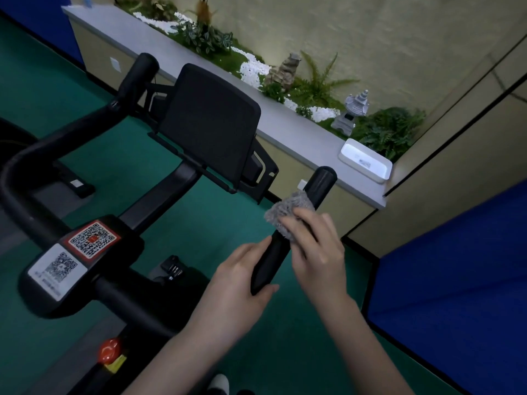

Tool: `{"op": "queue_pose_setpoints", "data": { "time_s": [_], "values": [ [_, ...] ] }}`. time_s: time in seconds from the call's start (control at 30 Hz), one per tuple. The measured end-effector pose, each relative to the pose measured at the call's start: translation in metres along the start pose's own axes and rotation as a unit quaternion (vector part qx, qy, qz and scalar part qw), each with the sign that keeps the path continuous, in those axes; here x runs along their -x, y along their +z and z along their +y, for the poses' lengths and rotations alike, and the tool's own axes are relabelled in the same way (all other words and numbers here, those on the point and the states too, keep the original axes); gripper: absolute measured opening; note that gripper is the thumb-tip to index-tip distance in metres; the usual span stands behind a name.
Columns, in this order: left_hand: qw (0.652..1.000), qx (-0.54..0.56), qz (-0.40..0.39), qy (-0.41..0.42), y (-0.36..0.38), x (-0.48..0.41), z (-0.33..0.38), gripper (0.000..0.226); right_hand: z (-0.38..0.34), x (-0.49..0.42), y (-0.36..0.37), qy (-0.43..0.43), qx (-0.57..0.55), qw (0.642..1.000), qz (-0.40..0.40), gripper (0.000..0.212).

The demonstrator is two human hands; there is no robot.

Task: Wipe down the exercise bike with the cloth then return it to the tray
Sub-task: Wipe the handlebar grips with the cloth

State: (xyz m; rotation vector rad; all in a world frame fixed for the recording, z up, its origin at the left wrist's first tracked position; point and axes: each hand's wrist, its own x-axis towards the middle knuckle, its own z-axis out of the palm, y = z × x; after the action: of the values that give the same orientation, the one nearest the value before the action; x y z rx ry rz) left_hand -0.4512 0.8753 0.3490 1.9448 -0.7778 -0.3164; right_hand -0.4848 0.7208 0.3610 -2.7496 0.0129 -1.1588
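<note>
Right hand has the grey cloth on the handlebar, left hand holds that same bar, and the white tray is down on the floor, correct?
Not quite. The head view shows the white tray on the grey ledge, not on the floor. The rest holds: the right hand holds the grey cloth on the handlebar, and the left hand grips that bar.
</note>
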Motion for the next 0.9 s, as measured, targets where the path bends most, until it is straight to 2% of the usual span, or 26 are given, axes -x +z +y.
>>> {"op": "queue_pose_setpoints", "data": {
  "time_s": [0.07,0.27,0.37,0.43,0.53,0.63,0.7,0.8,0.9],
  "values": [
    [1.0,0.005,-0.002,-0.005,-0.001,-0.001,0.001,0.072,0.005,-0.013,-0.001,-0.004,0.019,1.0,0.003,0.025],
    [1.0,0.012,-0.006,-0.027,-0.002,-0.003,0.003,0.061,0.019,-0.052,-0.005,0.061,0.007,0.994,0.087,0.026],
    [0.999,0.01,-0.011,-0.033,-0.003,-0.01,0.005,0.06,0.02,-0.056,-0.008,0.139,-0.05,0.978,0.144,0.024],
    [0.999,0.008,-0.015,-0.035,-0.004,-0.018,0.007,0.062,0.023,-0.064,-0.009,0.219,-0.112,0.952,0.181,0.022],
    [0.998,0.025,-0.018,-0.052,-0.003,-0.034,0.009,0.063,0.027,-0.069,-0.008,0.362,-0.258,0.869,0.215,0.018],
    [0.996,0.048,-0.019,-0.069,0.0,-0.047,0.012,0.059,0.025,-0.055,-0.002,0.471,-0.421,0.738,0.237,0.02],
    [0.994,0.071,-0.015,-0.078,0.002,-0.052,0.012,0.054,0.021,-0.041,0.006,0.517,-0.479,0.671,0.23,0.024],
    [0.991,0.103,-0.005,-0.089,0.004,-0.053,0.011,0.046,0.015,-0.02,0.018,0.547,-0.535,0.613,0.195,0.023],
    [0.989,0.116,-0.003,-0.091,0.005,-0.054,0.01,0.042,0.012,0.002,0.023,0.557,-0.571,0.586,0.138,0.018]
  ]
}}
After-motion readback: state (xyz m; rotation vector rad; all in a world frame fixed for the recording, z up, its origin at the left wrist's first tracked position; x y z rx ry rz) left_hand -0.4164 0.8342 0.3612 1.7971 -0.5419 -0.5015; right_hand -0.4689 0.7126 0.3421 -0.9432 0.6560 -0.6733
